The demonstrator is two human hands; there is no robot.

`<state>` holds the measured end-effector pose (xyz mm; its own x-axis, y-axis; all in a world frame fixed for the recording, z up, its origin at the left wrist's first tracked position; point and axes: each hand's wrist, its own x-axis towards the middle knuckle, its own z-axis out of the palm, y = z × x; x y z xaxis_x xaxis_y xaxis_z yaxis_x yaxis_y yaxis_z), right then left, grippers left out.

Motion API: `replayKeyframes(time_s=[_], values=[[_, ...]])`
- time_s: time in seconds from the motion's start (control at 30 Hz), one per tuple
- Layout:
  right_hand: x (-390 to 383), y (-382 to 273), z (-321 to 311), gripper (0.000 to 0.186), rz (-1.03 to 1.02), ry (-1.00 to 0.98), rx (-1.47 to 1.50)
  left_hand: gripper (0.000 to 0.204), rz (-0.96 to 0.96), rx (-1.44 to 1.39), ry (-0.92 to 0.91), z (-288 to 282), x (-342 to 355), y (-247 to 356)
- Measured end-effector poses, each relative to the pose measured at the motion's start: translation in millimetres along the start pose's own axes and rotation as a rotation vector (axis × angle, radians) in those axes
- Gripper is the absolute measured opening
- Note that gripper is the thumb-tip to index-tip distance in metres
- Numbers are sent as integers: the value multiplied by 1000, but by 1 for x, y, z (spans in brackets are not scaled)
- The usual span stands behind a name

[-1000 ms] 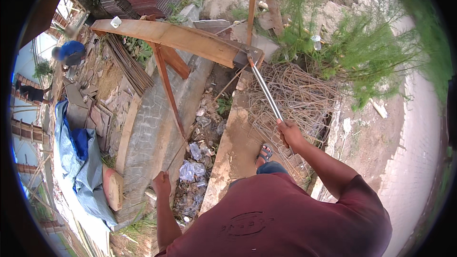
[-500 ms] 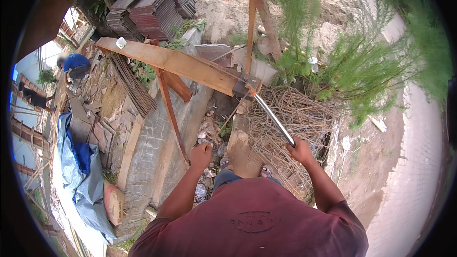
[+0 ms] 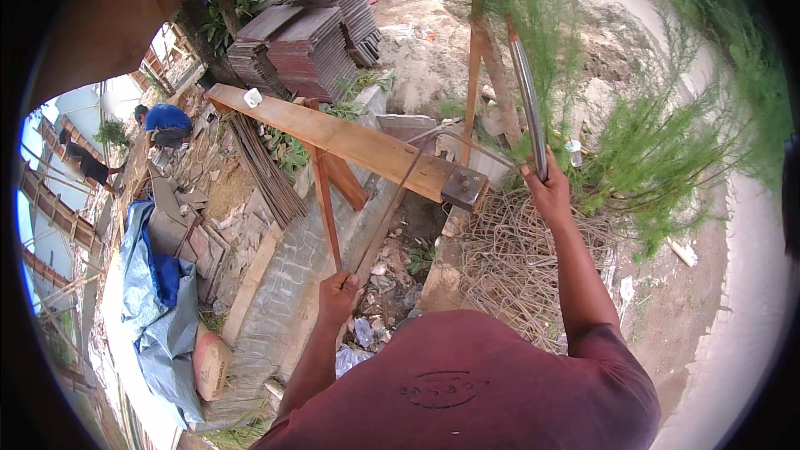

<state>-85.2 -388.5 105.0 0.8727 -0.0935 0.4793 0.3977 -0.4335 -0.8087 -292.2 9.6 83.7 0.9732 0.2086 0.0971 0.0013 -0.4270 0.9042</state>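
A thin steel rod (image 3: 414, 162) is pinched in my left hand (image 3: 337, 296), fingers closed, and slants up across the plank. Near its upper part the rod is bent, and a thin length runs right toward my right hand (image 3: 550, 187). That hand is wrapped round a silvery metal pipe (image 3: 525, 83), held nearly upright, its rusty end uppermost. Whether the right fingers also touch the rod is hard to tell. Below the rod, a dark metal block with short pegs (image 3: 464, 187) sits at the near end of the wooden plank (image 3: 333, 135).
Tangled bent steel rods (image 3: 533, 267) lie below the block. Wooden legs (image 3: 323, 200) prop the plank, beside a low concrete wall (image 3: 283, 283). Stacked roof tiles (image 3: 308, 58), feathery green branches (image 3: 642, 133) and a blue tarp (image 3: 150, 300) surround the spot. Two people (image 3: 167, 123) are off left.
The pipe has come off the block and swung up toward upright with my right hand. The rod has lifted above the block, its bend now showing. My left hand has shifted slightly left and down.
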Motion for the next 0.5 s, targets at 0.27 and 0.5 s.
replayKeyframes(time_s=[0.27,0.5], values=[[-8,-9,-34,25,176,-375,6,40,-394,-433,-52,51,-27,-63],[-17,30,-55,28,279,-402,-65,36,-428,-421,-31,100,-44,-67]])
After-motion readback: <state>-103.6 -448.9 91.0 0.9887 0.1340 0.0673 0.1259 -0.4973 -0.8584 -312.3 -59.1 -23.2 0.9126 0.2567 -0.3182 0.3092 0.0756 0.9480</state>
